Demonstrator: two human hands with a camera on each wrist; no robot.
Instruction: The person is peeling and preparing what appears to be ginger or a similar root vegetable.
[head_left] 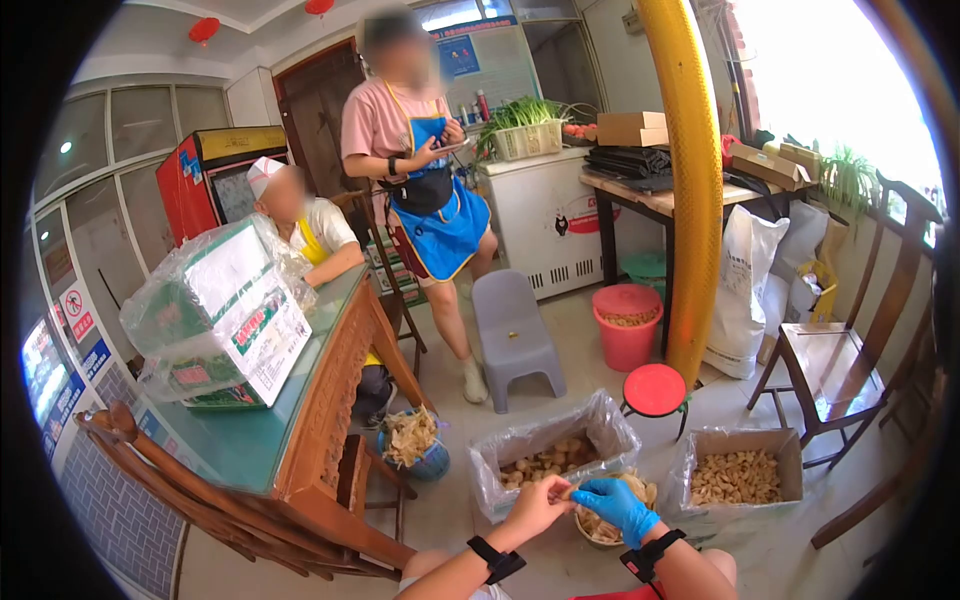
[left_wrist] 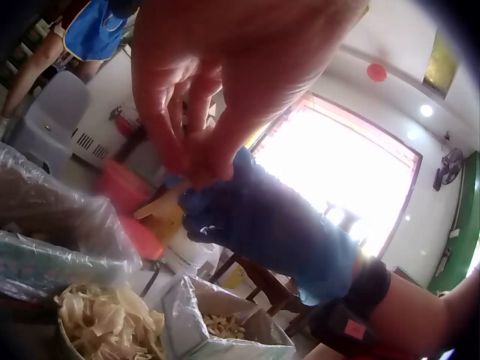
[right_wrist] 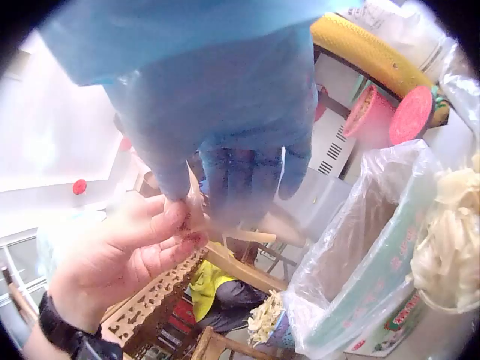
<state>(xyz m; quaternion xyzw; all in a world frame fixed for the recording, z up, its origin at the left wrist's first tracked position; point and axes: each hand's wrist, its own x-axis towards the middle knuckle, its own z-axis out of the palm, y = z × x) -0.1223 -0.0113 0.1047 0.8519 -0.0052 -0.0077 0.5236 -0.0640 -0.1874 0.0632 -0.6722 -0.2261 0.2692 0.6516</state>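
Observation:
My bare left hand (head_left: 535, 508) and my blue-gloved right hand (head_left: 616, 507) meet above a tub of pale, thin strips (left_wrist: 109, 322). Between thumb and fingers, the left hand (right_wrist: 124, 251) pinches a small pale piece (right_wrist: 195, 204); the gloved thumb and fingers of the right hand (right_wrist: 217, 105) pinch it from the other side. The piece is mostly hidden by fingers in the head view. Behind the hands stands a plastic-lined box (head_left: 482, 475) with round brownish pieces. To the right, another lined box (head_left: 683, 470) holds many small tan pieces (head_left: 735, 478).
At left, a glass-topped table (head_left: 250, 440) bears a plastic-wrapped carton (head_left: 270, 340). A blue basket (head_left: 430, 464) of pale strips stands beside it. Beyond are a grey chair (head_left: 515, 335), red stool (head_left: 655, 390), yellow pole (head_left: 697, 200), wooden chair (head_left: 835, 370), one seated person and one standing.

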